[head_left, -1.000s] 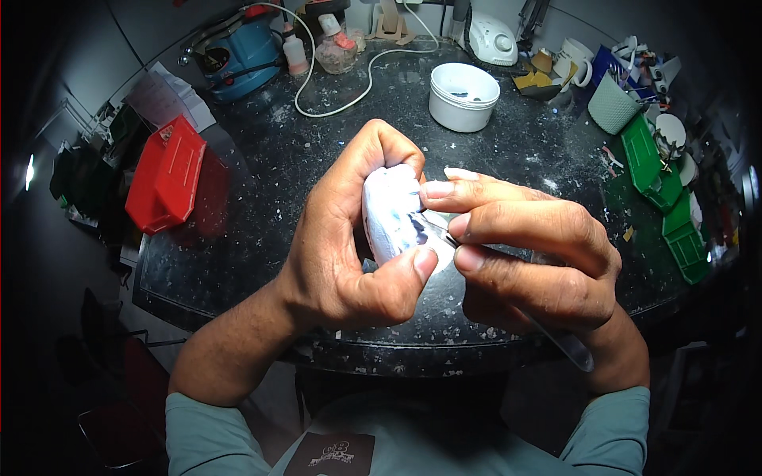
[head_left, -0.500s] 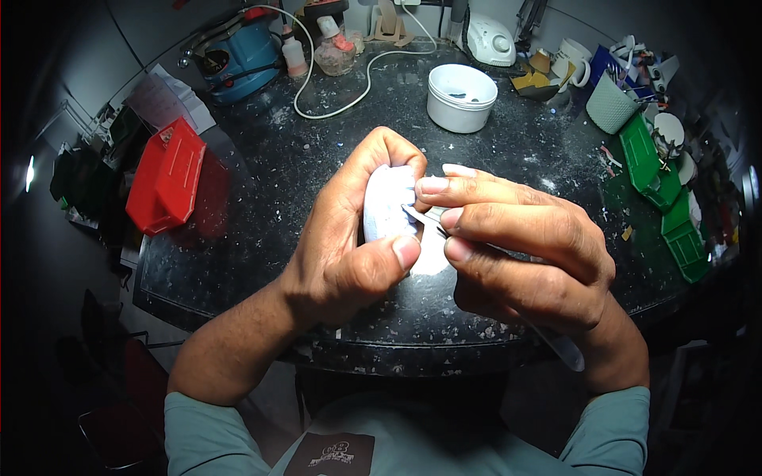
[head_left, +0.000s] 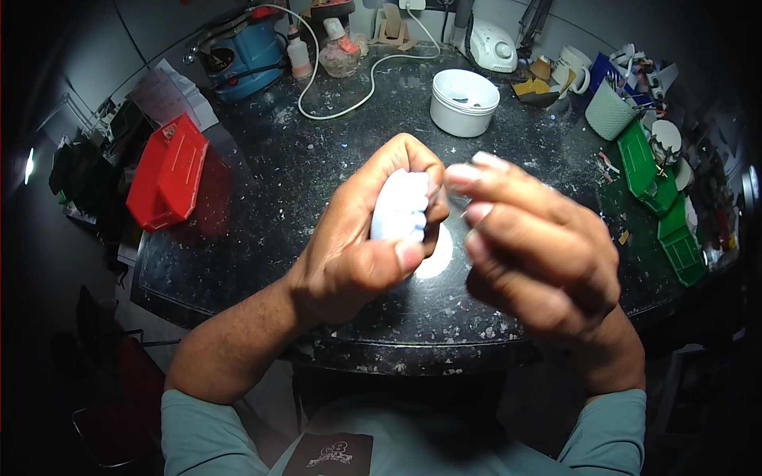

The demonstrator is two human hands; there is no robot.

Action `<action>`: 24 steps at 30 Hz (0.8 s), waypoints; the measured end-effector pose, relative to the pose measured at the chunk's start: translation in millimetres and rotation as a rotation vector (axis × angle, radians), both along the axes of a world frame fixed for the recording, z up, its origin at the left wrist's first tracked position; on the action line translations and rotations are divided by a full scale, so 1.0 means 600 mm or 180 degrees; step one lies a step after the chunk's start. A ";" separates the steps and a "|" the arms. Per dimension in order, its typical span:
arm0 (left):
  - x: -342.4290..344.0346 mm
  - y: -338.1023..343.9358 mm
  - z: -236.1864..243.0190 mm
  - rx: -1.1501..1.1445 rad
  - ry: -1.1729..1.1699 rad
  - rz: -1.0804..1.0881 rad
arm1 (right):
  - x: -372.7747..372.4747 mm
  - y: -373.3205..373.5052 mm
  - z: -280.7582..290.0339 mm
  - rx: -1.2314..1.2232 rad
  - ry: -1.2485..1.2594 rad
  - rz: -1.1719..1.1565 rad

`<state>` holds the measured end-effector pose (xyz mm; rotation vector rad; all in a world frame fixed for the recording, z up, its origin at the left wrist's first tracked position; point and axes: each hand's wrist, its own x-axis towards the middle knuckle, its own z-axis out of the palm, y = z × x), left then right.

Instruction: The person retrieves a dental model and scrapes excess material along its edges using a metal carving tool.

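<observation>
A pale blue-white plaster dental cast (head_left: 397, 210) with a row of tooth shapes is held in my left hand (head_left: 349, 250). My left thumb presses its near end while the fingers curl round the far side, and the teeth face right. Just right of the cast, apart from it, is my right hand (head_left: 548, 246), smeared by motion. Its fingers stay bent in a pinch round a slim dental carver, which is almost wholly hidden and blurred now; its shaft and flat end showed in the earlier frame.
On the black worktable (head_left: 270, 190) stand a white tub (head_left: 464, 111) and a red bin (head_left: 167, 174) at left. Green bins (head_left: 644, 170) and a pale tool basket (head_left: 609, 111) line the right. A white cable (head_left: 373, 83) loops across the back, near a blue machine (head_left: 242, 59).
My right hand has drawn back to the right, lifting the carver's tip away from the teeth. My left hand has turned the cast slightly and shifted it a little right.
</observation>
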<state>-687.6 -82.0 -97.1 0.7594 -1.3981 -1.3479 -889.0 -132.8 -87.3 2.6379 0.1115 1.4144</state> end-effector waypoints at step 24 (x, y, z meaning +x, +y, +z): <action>0.007 -0.014 -0.023 -0.0868 -0.0172 0.0201 | 0.003 0.013 -0.018 0.1053 -0.0101 0.0520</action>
